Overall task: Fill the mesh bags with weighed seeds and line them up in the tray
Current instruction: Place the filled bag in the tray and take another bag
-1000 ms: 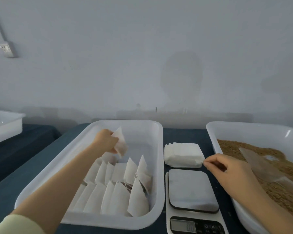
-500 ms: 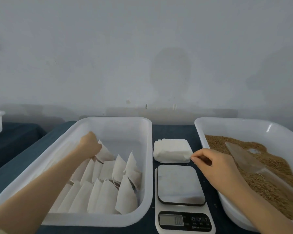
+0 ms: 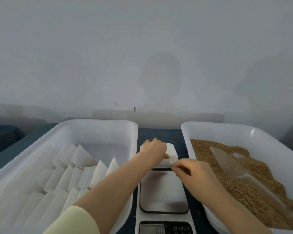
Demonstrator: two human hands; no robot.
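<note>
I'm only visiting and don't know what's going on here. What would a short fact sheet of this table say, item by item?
left hand: rests on the stack of empty bags
right hand: pinches the stack's near corner
left tray: holds white bags lined up in rows
scale: between the trays, just in front of the stack
right tray: holds loose seeds
scoop: lies on the seeds, no hand on it

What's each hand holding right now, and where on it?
Right hand pinches the near right corner of the stack of empty bags. Left hand rests on top of it, pressing, not gripping.
</note>
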